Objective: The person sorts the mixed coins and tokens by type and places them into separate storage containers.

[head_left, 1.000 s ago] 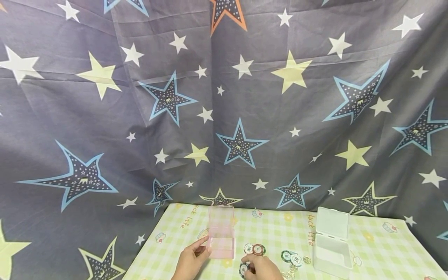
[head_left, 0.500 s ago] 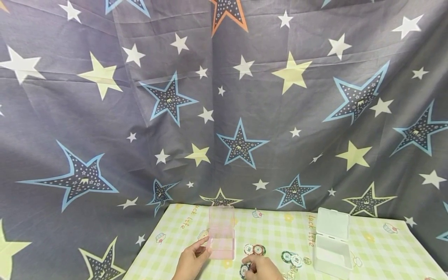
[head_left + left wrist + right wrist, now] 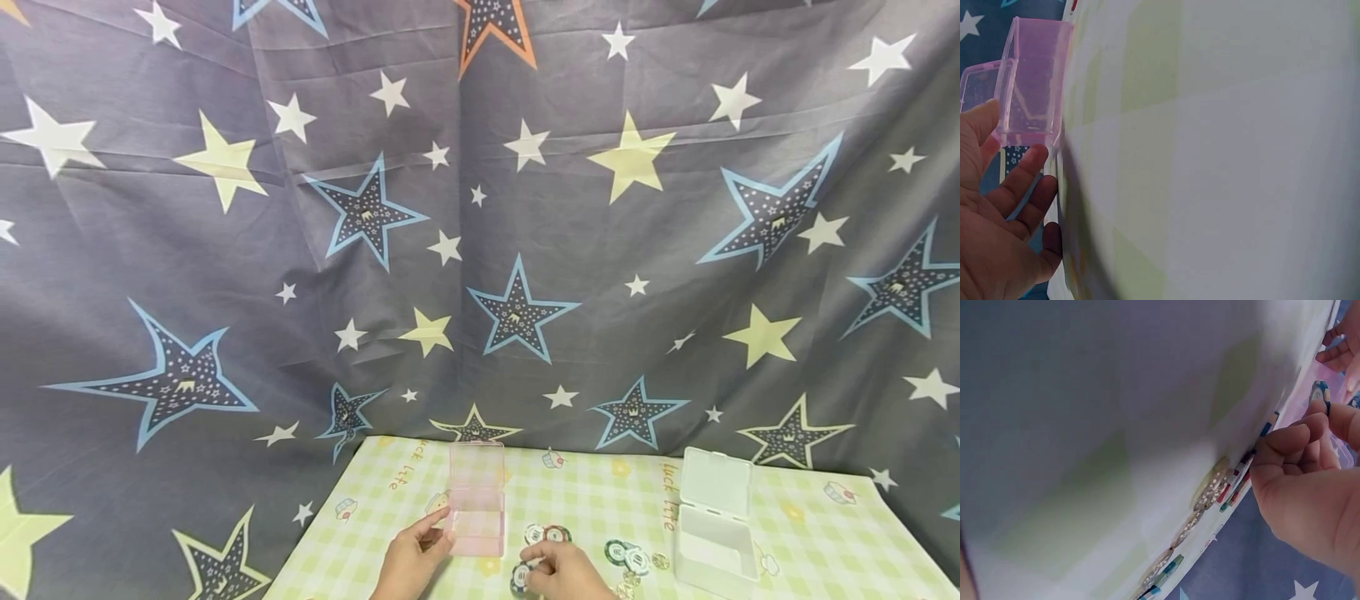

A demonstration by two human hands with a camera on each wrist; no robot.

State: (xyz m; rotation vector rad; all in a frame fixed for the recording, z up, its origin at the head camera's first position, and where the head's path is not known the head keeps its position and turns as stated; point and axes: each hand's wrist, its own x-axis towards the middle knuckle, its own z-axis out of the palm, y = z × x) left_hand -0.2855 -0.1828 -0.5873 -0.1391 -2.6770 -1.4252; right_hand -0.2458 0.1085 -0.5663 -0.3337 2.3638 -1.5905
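1. Chip (image 3: 1319, 392) is tilted in a fingertip pinch, outside the pink box (image 3: 491, 547), off its right side.
2. Step, my read: single-chip handling; next move calls for a firm pinch and steady box.
3. Right hand (image 3: 567, 573): thumb and index finger closed on chip, others curled.
4. Left hand (image 3: 408, 562): partly open, thumb and index finger lightly holding box's left end.
5. Other chips (image 3: 636, 558), gold coins (image 3: 661, 561) nearby; white box (image 3: 712, 577) farther right, lid up.

Right hand (image 3: 567, 575) partly hides dark chip (image 3: 519, 578); left-wrist view crops left hand (image 3: 997, 237).
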